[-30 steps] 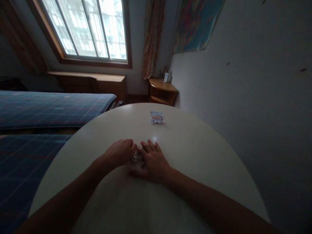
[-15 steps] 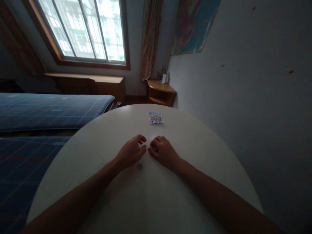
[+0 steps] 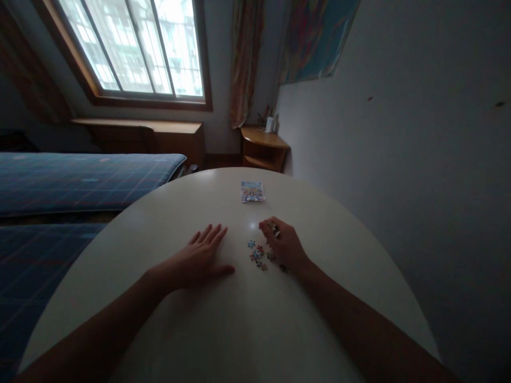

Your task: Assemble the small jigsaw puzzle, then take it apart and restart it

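My left hand [image 3: 197, 258] lies flat and open on the round white table [image 3: 223, 324], fingers stretched forward. My right hand [image 3: 285, 247] rests a little to the right, its fingers curled around small jigsaw pieces at the fingertips. Several loose coloured jigsaw pieces [image 3: 257, 254] lie on the table between the two hands, close to my right hand. A small picture card [image 3: 252, 191] lies farther back near the table's far edge.
A bed with a blue checked cover [image 3: 80, 178] runs along the left. A wooden corner shelf [image 3: 263, 149] stands behind the table under a curtain. The grey wall [image 3: 399, 133] is close on the right. A barred window [image 3: 139, 48] is at the back.
My hands have moved apart. The left hand has opened flat and slid left. The right hand has shifted right, and loose jigsaw pieces now lie uncovered on the table.
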A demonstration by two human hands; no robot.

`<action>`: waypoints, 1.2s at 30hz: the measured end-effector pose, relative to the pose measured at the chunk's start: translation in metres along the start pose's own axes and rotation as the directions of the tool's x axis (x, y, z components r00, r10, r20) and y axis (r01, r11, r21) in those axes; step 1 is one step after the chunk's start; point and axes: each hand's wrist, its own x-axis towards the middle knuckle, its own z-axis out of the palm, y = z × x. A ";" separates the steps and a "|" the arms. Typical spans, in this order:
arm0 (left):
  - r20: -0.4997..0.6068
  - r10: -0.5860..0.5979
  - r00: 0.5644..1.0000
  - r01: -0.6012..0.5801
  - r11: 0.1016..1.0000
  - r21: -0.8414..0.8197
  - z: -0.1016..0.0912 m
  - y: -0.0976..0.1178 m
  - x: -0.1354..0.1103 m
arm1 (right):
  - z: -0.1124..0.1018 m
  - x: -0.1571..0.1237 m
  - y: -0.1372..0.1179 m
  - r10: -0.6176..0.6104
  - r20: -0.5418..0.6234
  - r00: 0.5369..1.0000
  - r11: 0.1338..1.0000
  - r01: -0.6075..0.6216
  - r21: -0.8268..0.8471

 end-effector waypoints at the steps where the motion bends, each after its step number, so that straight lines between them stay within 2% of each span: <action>1: -0.034 -0.017 0.999 0.018 1.000 0.009 0.006 0.005 0.002 | 0.001 0.001 0.001 0.029 -0.018 0.999 0.996 -0.028 0.081; 4: -0.138 0.044 0.989 -0.047 0.999 -0.018 0.021 0.024 0.010 | 0.006 0.005 0.003 0.056 -0.057 0.997 0.973 -0.042 0.226; 8: -0.200 0.100 0.975 -0.134 0.977 -0.164 0.030 0.039 0.018 | 0.014 0.007 0.002 -0.025 -0.014 1.000 0.948 0.028 0.316; 12: -0.311 0.042 0.950 -0.143 0.940 -0.311 0.032 0.037 0.022 | 0.017 0.003 0.000 -0.062 0.091 0.994 0.880 0.011 0.474; 16: -0.433 0.038 0.901 -0.201 0.920 -0.337 0.033 0.033 0.025 | 0.016 0.000 0.000 -0.099 0.149 0.984 0.804 -0.009 0.595; 22: -0.462 0.012 0.887 -0.232 0.876 -0.424 0.032 0.033 0.026 | 0.015 0.004 -0.004 -0.075 0.209 0.975 0.792 -0.069 0.607; 25: -0.488 0.068 0.870 -0.282 0.881 -0.380 0.029 0.036 0.021 | 0.003 0.005 -0.006 -0.095 0.247 0.964 0.861 -0.045 0.507; 27: -0.488 0.165 0.857 -0.340 0.894 -0.294 0.028 0.038 0.017 | -0.014 0.002 -0.006 -0.101 0.294 0.951 0.952 0.007 0.306; 29: -0.444 0.263 0.856 -0.385 0.898 -0.211 0.027 0.039 0.015 | -0.033 -0.004 -0.005 -0.096 0.413 0.906 0.995 0.080 0.055; 31: -0.385 0.319 0.866 -0.401 0.903 -0.153 0.027 0.040 0.014 | -0.050 -0.011 -0.003 -0.066 0.535 0.842 0.977 0.164 -0.138; 32: -0.363 0.335 0.869 -0.405 0.904 -0.135 0.027 0.040 0.014 | -0.056 -0.013 -0.003 -0.039 0.563 0.825 0.960 0.188 -0.209; 34: -0.357 0.339 0.870 -0.406 0.905 -0.128 0.028 0.040 0.016 | -0.062 -0.016 -0.003 -0.016 0.574 0.818 0.935 0.215 -0.281; 36: -0.381 0.323 0.866 -0.401 0.904 -0.146 0.028 0.040 0.019 | -0.059 -0.016 -0.006 -0.043 0.568 0.822 0.934 0.236 -0.270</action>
